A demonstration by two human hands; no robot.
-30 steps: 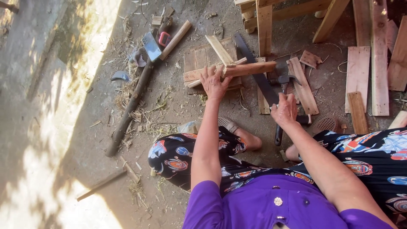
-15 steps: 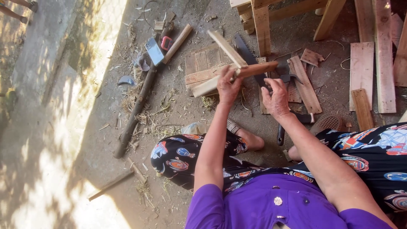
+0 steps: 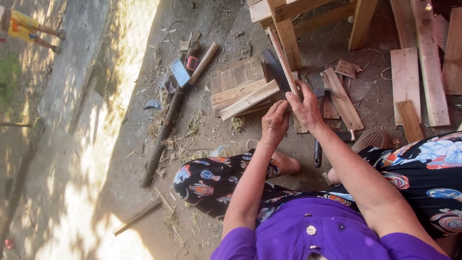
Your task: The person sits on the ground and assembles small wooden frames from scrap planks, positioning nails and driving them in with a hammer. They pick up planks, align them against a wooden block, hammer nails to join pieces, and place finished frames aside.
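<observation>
– Where are the hands?

– Both meet over the dirt floor [image 3: 96, 144], side by side and touching; the left hand [image 3: 275, 123] has its fingers curled against the near end of a thin wooden slat [image 3: 283, 60], and the right hand [image 3: 306, 108] lies on that same slat with fingers pressed along it; whether either truly clamps it I cannot tell.

– And the slat itself?

– It runs away from the person, slanting up toward the leg of a wooden frame [image 3: 288, 29]; just left of it a pale plank [image 3: 249, 99] lies across a small slatted board [image 3: 238, 79]; a saw blade [image 3: 275, 70] shows between them.

– Anything else near?

– A dark-handled hammer [image 3: 318, 139] lies just under the right wrist; loose boards [image 3: 414, 84] rest toward the right; a long-handled tool [image 3: 166, 127] lies well to the left.
</observation>
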